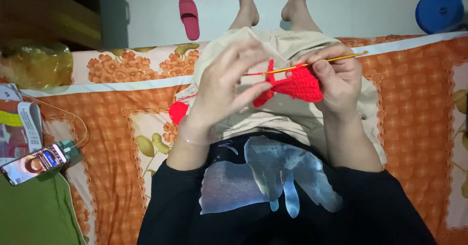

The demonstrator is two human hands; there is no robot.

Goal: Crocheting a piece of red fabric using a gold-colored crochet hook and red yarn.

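At the left edge of the bed (112,142), a phone (34,163) lies lit beside a green cloth (34,215). A ball of red yarn (178,112) sits by the person's left thigh, its strand running up to the work. The left hand (222,86) pinches the corner of the red crochet piece (297,85) over the lap, fingers partly spread. The right hand (336,81) is closed on the piece's other side and on 1 yellow crochet hook (317,62), held almost level. To work the stitch cleanly, the left hand should probably keep even tension on the strand while the hook tip stays close to the edge. A pink slipper (189,17) lies on the floor beyond.
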